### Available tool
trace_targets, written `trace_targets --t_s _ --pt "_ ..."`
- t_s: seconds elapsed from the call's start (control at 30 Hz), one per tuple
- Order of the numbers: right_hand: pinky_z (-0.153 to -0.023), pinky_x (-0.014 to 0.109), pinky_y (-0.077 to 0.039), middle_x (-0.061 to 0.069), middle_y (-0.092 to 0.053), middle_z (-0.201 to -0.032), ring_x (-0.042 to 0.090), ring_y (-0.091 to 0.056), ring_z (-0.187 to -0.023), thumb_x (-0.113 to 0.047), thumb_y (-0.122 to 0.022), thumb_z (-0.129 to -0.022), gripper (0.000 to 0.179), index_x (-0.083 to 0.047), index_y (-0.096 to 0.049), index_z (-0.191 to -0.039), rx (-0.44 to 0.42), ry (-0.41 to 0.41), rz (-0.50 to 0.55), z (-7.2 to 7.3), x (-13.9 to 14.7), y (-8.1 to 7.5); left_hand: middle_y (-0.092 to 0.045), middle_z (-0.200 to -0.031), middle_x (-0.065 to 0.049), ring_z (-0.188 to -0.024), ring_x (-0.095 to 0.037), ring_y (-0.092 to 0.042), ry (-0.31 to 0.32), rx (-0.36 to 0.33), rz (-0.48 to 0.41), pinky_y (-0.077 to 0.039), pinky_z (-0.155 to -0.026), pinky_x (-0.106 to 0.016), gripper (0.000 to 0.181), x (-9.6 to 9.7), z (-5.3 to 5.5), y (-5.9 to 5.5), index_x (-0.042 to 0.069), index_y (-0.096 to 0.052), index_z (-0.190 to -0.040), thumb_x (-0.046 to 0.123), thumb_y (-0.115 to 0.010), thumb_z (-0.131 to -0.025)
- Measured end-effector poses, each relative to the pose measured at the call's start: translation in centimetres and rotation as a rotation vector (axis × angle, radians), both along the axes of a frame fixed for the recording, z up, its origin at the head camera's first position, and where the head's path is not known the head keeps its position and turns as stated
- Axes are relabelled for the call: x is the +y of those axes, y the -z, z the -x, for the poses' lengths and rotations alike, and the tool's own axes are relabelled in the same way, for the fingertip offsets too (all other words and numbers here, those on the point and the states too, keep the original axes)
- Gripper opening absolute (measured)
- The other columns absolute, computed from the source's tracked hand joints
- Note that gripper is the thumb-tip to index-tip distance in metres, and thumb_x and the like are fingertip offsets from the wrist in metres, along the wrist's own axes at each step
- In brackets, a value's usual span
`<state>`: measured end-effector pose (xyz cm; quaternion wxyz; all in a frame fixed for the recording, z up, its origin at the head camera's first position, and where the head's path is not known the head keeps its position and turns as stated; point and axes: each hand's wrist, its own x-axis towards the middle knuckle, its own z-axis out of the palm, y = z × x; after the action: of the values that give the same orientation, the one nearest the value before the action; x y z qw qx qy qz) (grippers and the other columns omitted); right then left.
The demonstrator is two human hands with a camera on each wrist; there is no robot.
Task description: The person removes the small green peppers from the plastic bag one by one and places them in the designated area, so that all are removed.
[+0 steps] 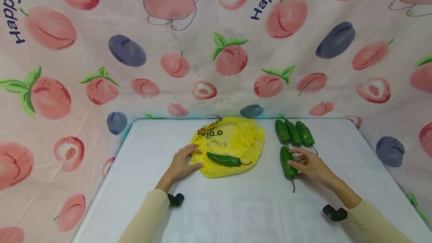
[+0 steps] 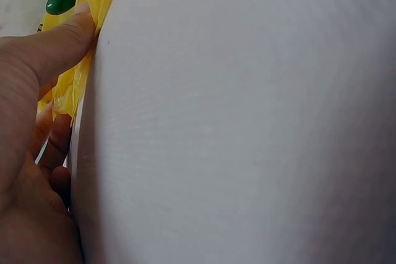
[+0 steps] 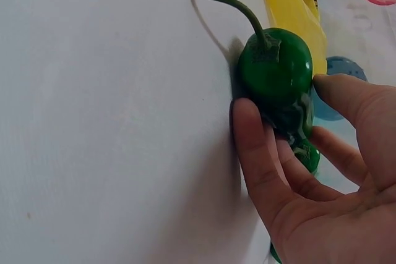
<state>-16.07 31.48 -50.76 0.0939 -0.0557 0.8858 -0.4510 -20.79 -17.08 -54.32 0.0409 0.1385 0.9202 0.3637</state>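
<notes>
A yellow plastic bag (image 1: pixel 233 141) lies flattened on the white table, with a long green chili pepper (image 1: pixel 224 159) across its front part, stem to the right. My left hand (image 1: pixel 182 164) rests at the bag's left edge, thumb and fingertips touching the plastic. In the left wrist view the thumb (image 2: pixel 68 41) lies against the yellow film. To the right of the bag, my right hand (image 1: pixel 312 164) holds another green pepper (image 1: pixel 287 163) between thumb and fingers, its curved stem pointing toward me. The right wrist view shows this pepper (image 3: pixel 275 69) close over the table surface.
Three more green peppers (image 1: pixel 293 133) lie side by side at the back right, just beyond the held one. A fruit-print cloth (image 1: pixel 216 96) hangs behind the table's back edge. Black wrist-worn devices (image 1: pixel 335 213) sit by both sleeves. White tabletop (image 1: pixel 229 213) spreads in front.
</notes>
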Motion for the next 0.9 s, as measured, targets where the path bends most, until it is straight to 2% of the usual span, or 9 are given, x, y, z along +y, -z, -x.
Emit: trace_targets --t_s 0.13,0.27,0.47,0.63,0.73,0.9 --pt "-0.062 0.035 -0.061 0.022 -0.066 -0.112 0.027 -0.068 -0.091 -0.025 -0.074 -0.096 0.053 -0.004 -0.053 -0.139 -0.02 -0.013 0.022 0.2 0.0 -0.5 -0.05 -0.154 -0.001 -0.128 -0.028 -0.051 -0.003 0.006 0.0 -0.028 -0.116 -0.056 0.043 0.0 0.2 -0.1 0.023 -0.07 -0.123 0.036 -0.085 -0.085" --pt "-0.063 0.035 -0.061 0.022 -0.065 -0.115 0.027 -0.068 -0.092 -0.026 -0.075 -0.096 0.057 -0.005 -0.05 -0.143 -0.022 -0.04 -0.008 0.3 0.3 -1.1 -0.05 -0.154 -0.001 -0.128 -0.028 -0.051 0.004 0.003 -0.001 -0.027 -0.116 -0.056 0.043 0.0 0.3 -0.2 0.023 -0.069 -0.123 0.036 -0.085 -0.086" --pt "-0.062 0.034 -0.06 0.024 -0.064 -0.118 0.025 -0.069 -0.085 -0.027 -0.076 -0.095 0.063 -0.008 -0.045 -0.147 -0.012 -0.101 -0.06 0.3 0.9 -1.8 -0.05 -0.154 -0.001 -0.128 -0.028 -0.051 0.015 0.01 0.001 -0.028 -0.115 -0.057 0.042 -0.1 0.2 -0.2 0.024 -0.069 -0.123 0.035 -0.085 -0.086" --pt "-0.062 0.034 -0.059 0.025 -0.063 -0.12 0.026 -0.07 -0.09 -0.026 -0.076 -0.094 0.068 -0.007 -0.042 -0.15 -0.002 -0.136 -0.087 0.1 1.2 -2.8 -0.051 -0.154 -0.003 -0.13 -0.03 -0.051 0.016 0.016 -0.009 -0.028 -0.115 -0.059 0.042 -0.1 -0.1 -0.3 0.023 -0.07 -0.122 0.034 -0.085 -0.085" --pt "-0.063 0.033 -0.059 0.026 -0.062 -0.123 0.029 -0.07 -0.095 -0.025 -0.076 -0.095 0.069 -0.006 -0.04 -0.151 0.021 -0.164 -0.1 -0.1 1.4 -3.5 -0.051 -0.153 -0.003 -0.131 -0.03 -0.051 0.015 0.018 -0.009 -0.028 -0.115 -0.059 0.041 -0.1 -0.2 -0.2 0.023 -0.07 -0.122 0.034 -0.085 -0.085" --pt "-0.065 0.033 -0.057 0.026 -0.063 -0.123 0.032 -0.07 -0.097 -0.026 -0.077 -0.094 0.069 -0.006 -0.042 -0.15 0.128 -0.201 -0.145 -0.2 1.7 -4.4 -0.052 -0.153 -0.002 -0.129 -0.029 -0.051 0.015 0.024 -0.004 -0.029 -0.115 -0.058 0.041 -0.1 -0.1 0.0 0.025 -0.07 -0.122 0.035 -0.086 -0.085"
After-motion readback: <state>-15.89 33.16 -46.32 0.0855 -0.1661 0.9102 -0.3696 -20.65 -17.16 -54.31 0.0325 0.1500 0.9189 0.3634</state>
